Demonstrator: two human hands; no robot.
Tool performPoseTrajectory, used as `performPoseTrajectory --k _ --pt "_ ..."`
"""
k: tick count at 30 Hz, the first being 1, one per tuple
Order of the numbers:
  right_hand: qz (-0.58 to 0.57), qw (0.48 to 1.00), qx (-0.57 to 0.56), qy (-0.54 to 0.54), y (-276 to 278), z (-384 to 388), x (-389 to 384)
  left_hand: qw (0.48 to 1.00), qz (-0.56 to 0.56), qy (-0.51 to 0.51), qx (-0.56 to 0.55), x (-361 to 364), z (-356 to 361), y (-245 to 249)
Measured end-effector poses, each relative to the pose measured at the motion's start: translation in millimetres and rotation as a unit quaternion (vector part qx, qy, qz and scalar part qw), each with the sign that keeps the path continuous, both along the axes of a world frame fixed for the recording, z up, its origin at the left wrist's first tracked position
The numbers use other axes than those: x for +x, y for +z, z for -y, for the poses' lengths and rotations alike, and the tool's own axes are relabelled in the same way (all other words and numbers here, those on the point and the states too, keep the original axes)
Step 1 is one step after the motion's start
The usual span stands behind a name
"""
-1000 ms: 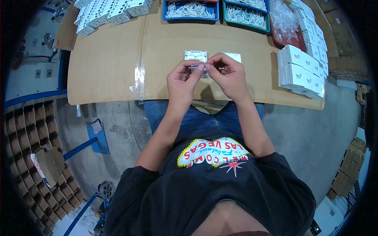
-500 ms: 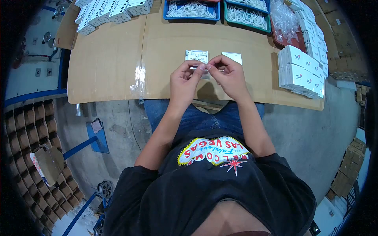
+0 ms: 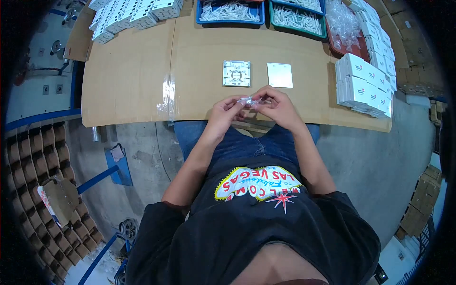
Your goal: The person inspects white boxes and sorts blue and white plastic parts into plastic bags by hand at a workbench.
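Near the table's front edge, my left hand (image 3: 225,115) and my right hand (image 3: 277,110) meet, both closed on a small clear plastic bag (image 3: 248,100). The bag's contents are too small to tell. Just beyond the hands lies an open white square box (image 3: 236,73) with grey and white fittings inside. To its right a flat white square plate (image 3: 280,75) rests on the cardboard. Neither hand touches the box or the plate.
Cardboard (image 3: 128,78) covers the table. White boxes (image 3: 363,85) are stacked at the right, white units (image 3: 135,14) at the far left. Blue tray (image 3: 231,22) and green tray (image 3: 298,31) hold small white pieces. A red tray (image 3: 354,51) holds plastic bags.
Both hands have drawn back toward the body, off the open box and plate, which now show fully. The clear bag now shows between the fingers.
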State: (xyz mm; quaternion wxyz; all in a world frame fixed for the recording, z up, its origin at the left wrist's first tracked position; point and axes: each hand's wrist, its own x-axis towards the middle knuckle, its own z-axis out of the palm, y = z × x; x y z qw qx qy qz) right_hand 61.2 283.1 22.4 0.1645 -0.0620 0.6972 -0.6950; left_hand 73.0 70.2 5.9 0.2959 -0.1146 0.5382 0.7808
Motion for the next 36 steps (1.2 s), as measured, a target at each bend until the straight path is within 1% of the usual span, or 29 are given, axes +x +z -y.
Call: performPoseTrajectory --k 1,2,3,4,6,7,8,10,11,12,13,14,15,17,18,20,21,23,27,30,32,33,35,36 --pt "-0.001 1.000 -0.001 -0.002 -4 1 -3 0.998 -0.044 0.021 -0.027 -3 -1 1" --pt "-0.072 0.995 0.067 -0.011 -12 2 -10 0.998 -0.045 0.019 -0.027 -7 -1 -1" --pt "-0.143 0.980 0.134 -0.020 -11 6 -18 0.989 -0.125 0.025 -0.073 -13 0 -3" --pt "-0.144 0.980 0.133 -0.023 -8 9 -24 0.971 -0.204 0.031 -0.119 -19 0 -4" --pt "-0.065 0.989 0.123 -0.053 0 17 -36 0.966 -0.220 0.035 -0.134 -30 -1 1" --pt "-0.050 0.991 0.096 -0.077 -4 21 -43 0.960 -0.233 0.040 -0.150 -35 -1 4" --pt "-0.053 0.991 0.094 -0.076 -7 24 -50 0.959 -0.235 0.041 -0.152 -41 1 5" --pt "-0.204 0.964 0.153 -0.078 -14 27 -64 0.887 -0.355 0.049 -0.290 -54 5 4" --pt "-0.209 0.956 0.198 -0.060 -17 27 -68 0.875 -0.363 0.072 -0.312 -60 4 2" --pt "-0.211 0.955 0.198 -0.060 -21 28 -71 0.874 -0.364 0.073 -0.313 -66 7 -3" --pt "-0.227 0.945 0.229 -0.051 -25 30 -74 0.818 -0.413 0.046 -0.398 -70 13 -10" --pt "-0.242 0.934 0.260 -0.042 -29 31 -75 0.750 -0.456 0.018 -0.478 -73 18 -17" --pt "-0.243 0.934 0.260 -0.042 -33 30 -78 0.750 -0.457 0.018 -0.478 -75 20 -18" --pt "-0.311 0.900 0.305 -0.021 -44 27 -79 0.716 -0.494 -0.012 -0.492 -76 21 -23" --pt "-0.310 0.900 0.305 -0.021 -44 27 -79 0.717 -0.494 -0.012 -0.492 -77 21 -26" --pt "-0.308 0.898 0.312 -0.024 -45 28 -79 0.709 -0.532 0.023 -0.462 -80 19 -32" --pt "-0.307 0.899 0.312 -0.023 -44 28 -78 0.710 -0.531 0.023 -0.462 -81 20 -32" --pt "-0.285 0.907 0.311 -0.015 -41 28 -79 0.756 -0.480 0.010 -0.446 -83 21 -31" --pt "-0.306 0.902 0.303 -0.008 -39 23 -80 0.754 -0.481 0.016 -0.448 -81 18 -22" --pt "-0.279 0.915 0.290 -0.023 -36 25 -80 0.754 -0.474 -0.003 -0.455 -81 19 -22" --pt "-0.246 0.917 0.314 -0.031 -35 26 -81 0.724 -0.519 -0.008 -0.455 -82 23 -27" --pt "-0.245 0.917 0.314 -0.032 -34 26 -81 0.724 -0.518 -0.009 -0.455 -81 25 -26" --pt "-0.214 0.930 0.298 -0.034 -32 24 -81 0.688 -0.576 -0.020 -0.441 -76 28 -24" --pt "-0.213 0.930 0.298 -0.034 -30 22 -81 0.688 -0.576 -0.020 -0.441 -73 28 -23"
